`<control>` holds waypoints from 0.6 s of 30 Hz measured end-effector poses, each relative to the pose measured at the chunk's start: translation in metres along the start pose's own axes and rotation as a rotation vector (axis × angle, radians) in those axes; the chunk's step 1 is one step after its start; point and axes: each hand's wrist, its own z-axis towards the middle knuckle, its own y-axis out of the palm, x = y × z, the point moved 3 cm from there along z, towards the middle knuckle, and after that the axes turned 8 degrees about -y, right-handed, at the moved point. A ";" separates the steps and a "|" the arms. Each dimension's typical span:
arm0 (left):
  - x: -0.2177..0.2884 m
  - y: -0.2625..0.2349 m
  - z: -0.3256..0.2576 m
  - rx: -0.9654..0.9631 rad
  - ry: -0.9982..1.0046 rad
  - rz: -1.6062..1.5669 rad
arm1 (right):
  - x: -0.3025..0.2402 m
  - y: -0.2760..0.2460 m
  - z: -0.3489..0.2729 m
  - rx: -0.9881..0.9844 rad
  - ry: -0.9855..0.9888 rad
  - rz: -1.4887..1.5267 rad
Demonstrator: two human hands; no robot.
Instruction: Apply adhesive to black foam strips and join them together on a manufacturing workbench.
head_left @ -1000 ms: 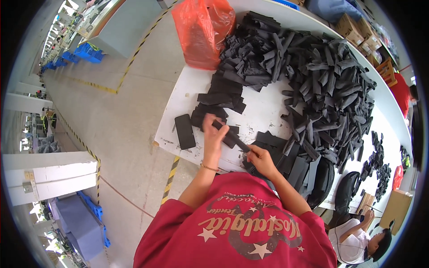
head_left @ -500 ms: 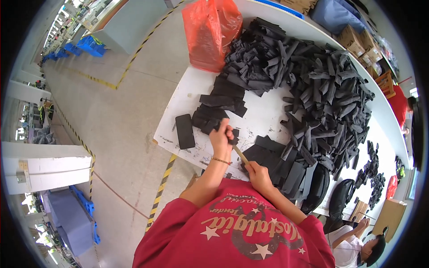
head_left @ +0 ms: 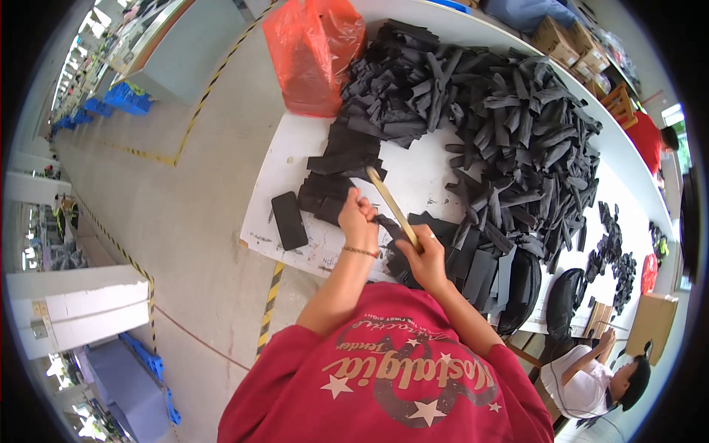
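Observation:
My right hand (head_left: 425, 255) is closed round the lower end of a flat, light wooden stick (head_left: 389, 198), which slants up and to the left over the table. My left hand (head_left: 357, 220) is closed on a black fabric piece (head_left: 389, 226) that sticks out to the right of its fingers, below the stick. Just beyond the left hand lies a spread row of black fabric pieces (head_left: 322, 193). To its left rests a black phone (head_left: 289, 221). Flat dark pieces (head_left: 459, 263) overlap beside my right hand.
A large heap of black fabric pieces (head_left: 517, 133) covers much of the white table (head_left: 421, 164). An orange-red plastic bag (head_left: 310, 63) stands at the far left corner. Black rounded items (head_left: 523, 292) lie at the near right edge. A person in white (head_left: 580, 376) sits at lower right.
The stick's far end was hidden by my left hand and the fabric; now it shows free above them. My right hand has moved up toward the left hand, which still grips the fabric.

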 end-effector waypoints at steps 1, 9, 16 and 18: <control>-0.008 -0.008 0.002 -0.065 -0.041 0.004 | 0.005 0.007 0.008 -0.006 -0.056 0.027; -0.018 0.046 -0.074 -0.735 -0.295 1.157 | 0.025 -0.029 0.039 -0.006 -0.020 -0.099; -0.062 0.069 -0.085 -0.794 -0.186 1.252 | -0.009 -0.103 0.097 0.406 -0.234 -0.445; -0.063 0.079 -0.093 -0.829 -0.053 1.309 | -0.018 -0.121 0.118 0.543 -0.342 -0.496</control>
